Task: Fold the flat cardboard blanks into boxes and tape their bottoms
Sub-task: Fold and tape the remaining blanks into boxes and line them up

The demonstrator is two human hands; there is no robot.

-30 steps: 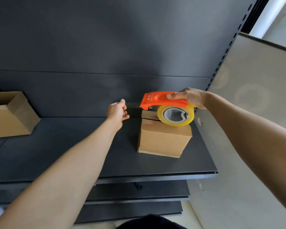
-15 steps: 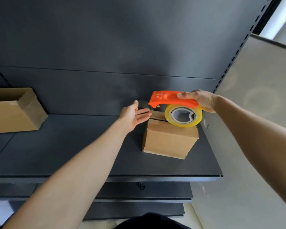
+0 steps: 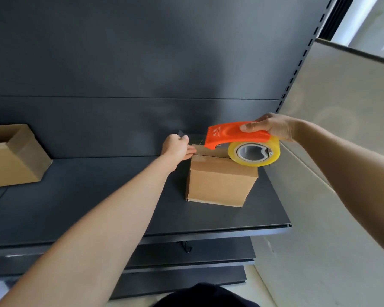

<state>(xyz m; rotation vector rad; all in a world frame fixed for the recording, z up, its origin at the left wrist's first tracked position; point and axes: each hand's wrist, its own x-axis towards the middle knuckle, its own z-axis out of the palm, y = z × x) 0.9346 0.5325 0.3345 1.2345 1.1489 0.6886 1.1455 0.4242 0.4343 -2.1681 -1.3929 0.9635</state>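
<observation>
A small folded cardboard box [image 3: 220, 185] stands on the dark shelf [image 3: 98, 196], right of centre. My right hand [image 3: 273, 128] grips an orange tape dispenser [image 3: 233, 136] whose yellowish tape roll [image 3: 253, 152] rests on the box's top. A clear strip of tape runs from the dispenser leftwards over the box's top edge. My left hand [image 3: 177, 146] pinches the free end of that strip at the box's upper left corner.
A second cardboard box [image 3: 11, 156] lies on the shelf at the far left, its open side facing up. A pale panel [image 3: 341, 129] closes off the shelf on the right. Lower shelves sit beneath the front edge [image 3: 208, 232].
My left hand has moved right from the open shelf to the box's left corner and taken hold of the tape end. The dispenser has stayed on top of the box.
</observation>
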